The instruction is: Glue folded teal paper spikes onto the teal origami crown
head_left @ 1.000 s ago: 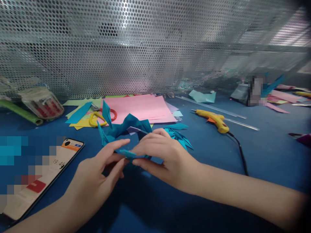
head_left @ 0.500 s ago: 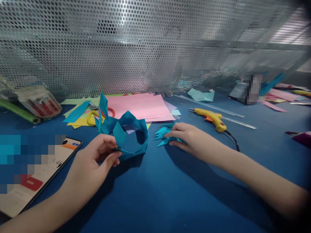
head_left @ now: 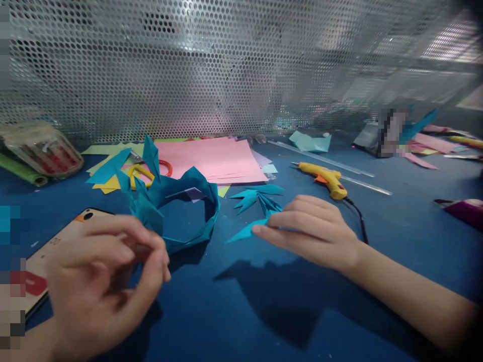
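My right hand (head_left: 313,231), its fingers pinched together, grips a pointed folded blue paper piece (head_left: 245,232) just above the table. Behind it lies a small pile of similar blue folded pieces (head_left: 247,199). A ring of joined blue folded paper (head_left: 194,239) stands on the table left of the middle, with pointed tips rising on its left side. My left hand (head_left: 109,281) is in front of the ring's left side, slightly blurred, fingers loosely curled and apart with nothing visible in them. It hides part of the ring and of a phone (head_left: 64,246).
A yellow glue gun (head_left: 326,178) with a black cord lies at right, near clear glue sticks (head_left: 366,186). Pink paper sheets (head_left: 211,158), yellow-and-red-handled scissors (head_left: 141,177) and a blue strip (head_left: 111,167) lie behind. A jar (head_left: 45,151) stands far left, before a perforated metal screen (head_left: 226,75).
My right hand went from the ring to the pile and has lifted a blue folded piece toward me. My left hand has let go of the ring and drawn back left.
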